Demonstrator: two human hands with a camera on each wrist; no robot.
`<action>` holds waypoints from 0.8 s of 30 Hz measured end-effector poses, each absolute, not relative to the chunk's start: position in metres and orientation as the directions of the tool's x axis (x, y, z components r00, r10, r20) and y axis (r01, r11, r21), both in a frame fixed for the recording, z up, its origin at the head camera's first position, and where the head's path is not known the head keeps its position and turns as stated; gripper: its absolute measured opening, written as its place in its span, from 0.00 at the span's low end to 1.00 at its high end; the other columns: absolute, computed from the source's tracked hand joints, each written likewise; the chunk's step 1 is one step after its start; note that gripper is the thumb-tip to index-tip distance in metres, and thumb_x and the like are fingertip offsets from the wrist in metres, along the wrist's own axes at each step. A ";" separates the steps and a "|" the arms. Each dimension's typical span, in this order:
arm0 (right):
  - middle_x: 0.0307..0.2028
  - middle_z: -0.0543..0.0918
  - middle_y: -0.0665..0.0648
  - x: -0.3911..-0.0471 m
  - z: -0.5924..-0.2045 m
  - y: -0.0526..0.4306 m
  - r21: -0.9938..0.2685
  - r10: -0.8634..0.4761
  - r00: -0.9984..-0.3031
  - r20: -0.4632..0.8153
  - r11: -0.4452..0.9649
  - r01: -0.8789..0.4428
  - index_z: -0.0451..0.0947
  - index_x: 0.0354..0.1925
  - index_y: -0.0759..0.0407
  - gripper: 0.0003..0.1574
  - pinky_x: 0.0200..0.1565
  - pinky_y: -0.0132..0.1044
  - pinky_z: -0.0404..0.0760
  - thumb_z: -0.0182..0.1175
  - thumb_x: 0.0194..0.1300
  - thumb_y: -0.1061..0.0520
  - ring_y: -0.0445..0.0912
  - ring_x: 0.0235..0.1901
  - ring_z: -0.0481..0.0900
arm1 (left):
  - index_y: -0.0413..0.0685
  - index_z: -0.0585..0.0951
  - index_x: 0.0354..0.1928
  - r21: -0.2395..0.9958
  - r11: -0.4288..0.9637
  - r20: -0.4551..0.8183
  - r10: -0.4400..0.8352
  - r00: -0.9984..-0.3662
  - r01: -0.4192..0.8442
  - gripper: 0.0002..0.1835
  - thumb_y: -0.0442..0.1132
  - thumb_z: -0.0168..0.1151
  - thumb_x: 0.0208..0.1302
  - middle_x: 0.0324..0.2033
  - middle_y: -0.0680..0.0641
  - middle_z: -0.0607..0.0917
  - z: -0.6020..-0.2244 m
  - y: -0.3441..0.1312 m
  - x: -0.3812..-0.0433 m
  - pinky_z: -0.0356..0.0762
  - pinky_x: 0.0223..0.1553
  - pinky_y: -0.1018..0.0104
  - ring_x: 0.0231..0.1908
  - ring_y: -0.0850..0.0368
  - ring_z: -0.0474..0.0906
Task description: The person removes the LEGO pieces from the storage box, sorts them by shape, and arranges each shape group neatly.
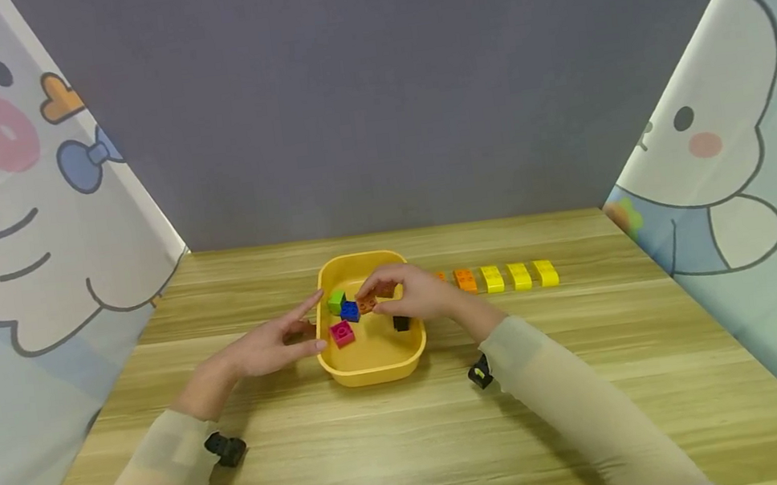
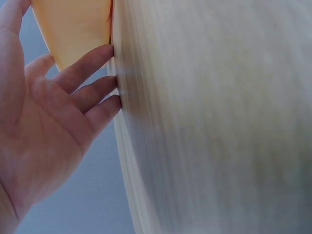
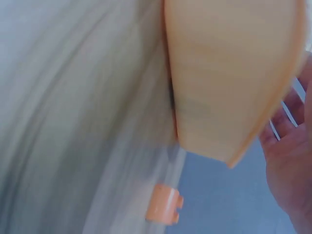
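A yellow plastic bin (image 1: 376, 375) stands on the table with several building bricks in it. My left hand (image 1: 266, 348) rests at the bin's left side, fingers spread and mostly straight, with fingertips at the rim. My right hand (image 1: 415, 292) reaches over the right rim and pinches a brownish-orange brick (image 1: 367, 304) between thumb and fingers. Close to that brick lie a blue brick (image 1: 349, 312) and a green brick (image 1: 337, 302). A pink brick (image 1: 342, 333) sits nearer the front. Partly covered by the right hand are a black brick (image 1: 402, 323) and a brown brick (image 1: 387, 290).
Right of the bin, a row of bricks runs along the table: an orange brick (image 1: 465, 281), another partly behind my right hand, then yellow bricks, among them one at the far end (image 1: 546, 272). A grey panel (image 1: 371, 99) closes off the back; printed cloths hang at both sides.
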State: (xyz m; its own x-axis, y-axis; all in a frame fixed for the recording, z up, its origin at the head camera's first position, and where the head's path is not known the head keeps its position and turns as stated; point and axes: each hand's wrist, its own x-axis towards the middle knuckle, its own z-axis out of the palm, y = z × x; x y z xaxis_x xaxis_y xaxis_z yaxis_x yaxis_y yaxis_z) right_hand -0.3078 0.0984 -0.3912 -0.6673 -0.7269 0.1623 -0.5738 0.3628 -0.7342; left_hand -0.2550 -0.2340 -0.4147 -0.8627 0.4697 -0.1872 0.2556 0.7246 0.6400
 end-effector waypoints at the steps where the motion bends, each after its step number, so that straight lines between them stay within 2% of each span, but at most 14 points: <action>1: 0.59 0.90 0.52 -0.307 -0.389 0.102 -0.736 -0.713 -0.678 0.179 0.360 -0.573 0.87 0.61 0.51 0.18 0.69 0.61 0.82 0.70 0.76 0.59 0.50 0.59 0.85 | 0.76 0.44 0.90 0.640 0.725 -0.189 0.470 -0.862 0.255 0.52 0.70 0.62 0.76 0.77 0.34 0.77 -0.414 -0.234 -0.255 0.61 0.77 0.21 0.78 0.28 0.70; 6: 0.58 0.90 0.52 -0.304 -0.381 0.127 -0.753 -0.635 -0.740 0.222 0.370 -0.544 0.88 0.61 0.50 0.18 0.65 0.58 0.84 0.72 0.75 0.58 0.50 0.56 0.86 | 0.78 0.44 0.90 0.642 0.727 -0.201 0.466 -0.862 0.243 0.52 0.71 0.62 0.75 0.78 0.33 0.75 -0.414 -0.233 -0.255 0.60 0.77 0.21 0.79 0.27 0.69; 13: 0.56 0.91 0.55 -0.296 -0.378 0.164 -0.789 -0.534 -0.823 0.194 0.413 -0.454 0.88 0.60 0.51 0.19 0.56 0.50 0.89 0.74 0.74 0.57 0.51 0.52 0.89 | 0.78 0.44 0.90 0.640 0.726 -0.193 0.468 -0.862 0.251 0.52 0.70 0.63 0.75 0.77 0.33 0.76 -0.414 -0.234 -0.254 0.61 0.77 0.21 0.78 0.28 0.69; 20: 0.57 0.90 0.60 -0.292 -0.382 0.192 -0.801 -0.493 -0.852 0.178 0.430 -0.416 0.87 0.60 0.56 0.18 0.57 0.53 0.88 0.73 0.74 0.61 0.54 0.54 0.89 | 0.78 0.44 0.90 0.644 0.724 -0.194 0.468 -0.862 0.248 0.52 0.70 0.63 0.76 0.78 0.33 0.75 -0.414 -0.233 -0.254 0.60 0.78 0.21 0.79 0.28 0.68; 24: 0.61 0.87 0.65 -0.293 -0.388 0.204 -0.800 -0.496 -0.851 0.174 0.434 -0.416 0.83 0.64 0.61 0.23 0.58 0.52 0.88 0.72 0.74 0.63 0.58 0.57 0.88 | 0.77 0.45 0.90 0.643 0.725 -0.199 0.469 -0.861 0.246 0.52 0.70 0.63 0.75 0.77 0.33 0.75 -0.413 -0.233 -0.254 0.60 0.78 0.21 0.79 0.28 0.69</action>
State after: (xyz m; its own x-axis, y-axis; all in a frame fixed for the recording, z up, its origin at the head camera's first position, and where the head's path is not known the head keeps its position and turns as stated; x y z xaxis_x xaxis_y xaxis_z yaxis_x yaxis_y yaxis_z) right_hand -0.2934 0.2043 -0.3877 -0.8510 -0.4956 0.1736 -0.4156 0.4336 -0.7996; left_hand -0.2545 -0.2329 -0.4132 -0.8607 0.4688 -0.1985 0.2464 0.7249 0.6432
